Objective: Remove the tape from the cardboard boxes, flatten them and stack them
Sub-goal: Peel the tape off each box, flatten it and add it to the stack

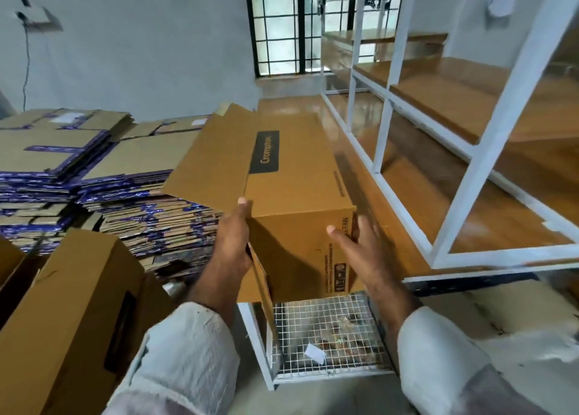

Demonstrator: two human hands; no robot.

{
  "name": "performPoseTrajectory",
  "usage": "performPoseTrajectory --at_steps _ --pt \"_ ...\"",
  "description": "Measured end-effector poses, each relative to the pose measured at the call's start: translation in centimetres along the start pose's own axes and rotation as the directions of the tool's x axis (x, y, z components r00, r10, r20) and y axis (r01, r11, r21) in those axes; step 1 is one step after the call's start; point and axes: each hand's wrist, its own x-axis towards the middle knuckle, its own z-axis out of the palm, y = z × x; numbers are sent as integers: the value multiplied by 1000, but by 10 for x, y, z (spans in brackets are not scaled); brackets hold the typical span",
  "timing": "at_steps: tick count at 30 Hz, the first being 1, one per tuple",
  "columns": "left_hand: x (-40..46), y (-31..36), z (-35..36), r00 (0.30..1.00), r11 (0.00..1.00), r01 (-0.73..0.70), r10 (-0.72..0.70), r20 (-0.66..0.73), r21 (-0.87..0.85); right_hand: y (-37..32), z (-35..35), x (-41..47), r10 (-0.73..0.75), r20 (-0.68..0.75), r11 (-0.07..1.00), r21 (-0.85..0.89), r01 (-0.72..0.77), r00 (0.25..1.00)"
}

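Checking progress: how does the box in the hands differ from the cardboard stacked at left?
The held box is still three-dimensional with a flap open; the stacks lie flat. The held box shows a black label; the stacks carry purple tape. The left hand grips the box; nothing touches the stacks. Both are brown cardboard.

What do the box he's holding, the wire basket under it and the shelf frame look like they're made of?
Box: brown matte corrugated cardboard, by its folded flaps and printing. Wire basket: light metal mesh, apparently, by its thin grid wires. Shelf frame: likely white-painted metal tubing, holding glossy wood-look boards.
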Motion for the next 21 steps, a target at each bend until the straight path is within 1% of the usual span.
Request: performPoseTrajectory --at_steps 3,5,7,8,10,11,13,14,15,16,18,20,21 --pt "-4 -4 7 1000 999 -6 6 1 -51 28 4 -4 24 108 986 159 -41 994" --pt "-4 -4 11 1000 999 -16 16 -1 -34 35 7 -4 43 167 971 226 -81 985" --pt "-1 -7 11 999 997 -26 28 24 -77 28 5 -5 21 176 958 279 -71 984" --pt "2 -8 9 999 993 -44 45 7 -106 24 4 -7 2 168 956 288 -51 986" --pt "8 -12 1 998 984 -63 61 -15 -169 15 2 -8 -44 142 965 262 6 989" --pt "11 -14 -5 997 971 -70 67 -23 -230 12 1 -6 -85 108 977 202 62 991" --pt "11 -19 -18 998 938 -61 46 -52 -341 -2 -1 -4 -205 5 979 3 205 979" --pt "11 -25 -23 998 925 -39 22 -52 -378 -13 -2 -3 -294 -49 953 -85 289 955" --pt "10 -32 -26 999 918 -1 -17 -43 -398 -25 -1 -4 -401 -93 909 -162 383 912" --pt "8 -43 -29 997 926 45 -68 -47 -376 -38 0 -6 -487 -108 859 -238 453 867" --pt "4 -67 -39 988 952 113 -139 -70 -283 -56 5 -6 -584 -80 761 -401 510 808" --pt "5 -93 -51 976 963 217 -218 10 -161 -56 13 -3 -604 -3 682 -519 515 797" --pt "6 -107 -57 968 967 250 -248 50 -46 -50 17 0 -594 45 660 -544 519 803"
